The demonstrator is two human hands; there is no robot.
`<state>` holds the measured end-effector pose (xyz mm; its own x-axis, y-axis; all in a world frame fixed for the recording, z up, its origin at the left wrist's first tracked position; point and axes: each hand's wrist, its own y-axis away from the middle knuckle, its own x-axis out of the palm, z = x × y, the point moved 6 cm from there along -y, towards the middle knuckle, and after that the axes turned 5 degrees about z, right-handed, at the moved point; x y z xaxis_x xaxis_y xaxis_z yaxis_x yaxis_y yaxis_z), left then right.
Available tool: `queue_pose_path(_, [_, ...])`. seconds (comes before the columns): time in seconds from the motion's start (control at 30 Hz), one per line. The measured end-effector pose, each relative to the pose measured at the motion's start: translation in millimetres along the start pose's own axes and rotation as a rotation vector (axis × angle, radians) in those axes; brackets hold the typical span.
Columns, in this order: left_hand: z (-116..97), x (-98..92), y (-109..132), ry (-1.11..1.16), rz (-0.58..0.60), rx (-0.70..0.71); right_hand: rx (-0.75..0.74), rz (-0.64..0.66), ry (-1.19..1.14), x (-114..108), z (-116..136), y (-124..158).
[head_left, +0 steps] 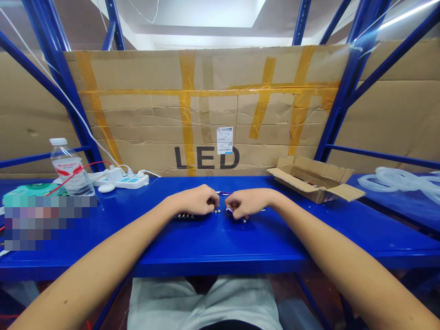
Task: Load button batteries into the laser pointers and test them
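My left hand (202, 200) is closed with its fingertips pointing down near small silver pieces (216, 211) on the blue table. Anything in its pinch is hidden. A row of short dark pieces with shiny metal ends (185, 216) lies partly covered by my left wrist. Across from it, my right hand (247, 202) is closed on a slim purple pen-like piece (229, 210), whose silver end sticks out below the fingers. Between and just beyond the hands rests another slim purple pen-like piece (225, 193). A thin pale end shows to the right of my right hand.
An open cardboard box (312, 181) stands at the back right, beside coiled clear tubing (402, 183). On the left are a water bottle (71, 172), a white power strip (129, 180) and a green item (29, 192). Taped cardboard (154, 114) walls the back between blue posts.
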<state>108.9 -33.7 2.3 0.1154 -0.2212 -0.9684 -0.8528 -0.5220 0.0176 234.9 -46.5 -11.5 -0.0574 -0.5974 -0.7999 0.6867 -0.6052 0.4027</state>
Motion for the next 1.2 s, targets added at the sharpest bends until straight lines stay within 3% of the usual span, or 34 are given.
queue_pose_path(0.23, [-2,-2.0,4,-0.091,0.062,-0.099,-0.073,-0.152,-0.078,-10,6,1])
queue_pose_path(0.57, [5,-0.1,4,-0.077,0.159,-0.164,-0.088,-0.071,-0.128,-4,8,1])
queue_pose_path(0.73, [5,2.4,5,0.002,0.186,-0.161,-0.098,0.019,-0.154,3,7,0])
queue_pose_path(0.87, [2,2.6,5,-0.02,0.181,-0.137,-0.115,0.013,-0.153,2,8,2])
queue_pose_path(1.03, [0,-4.3,5,-0.067,0.071,-0.092,-0.19,-0.082,-0.097,-6,13,4])
queue_pose_path(1.2, [-6,-22.9,5,0.01,-0.232,0.019,-0.187,-0.237,-0.087,-15,12,4])
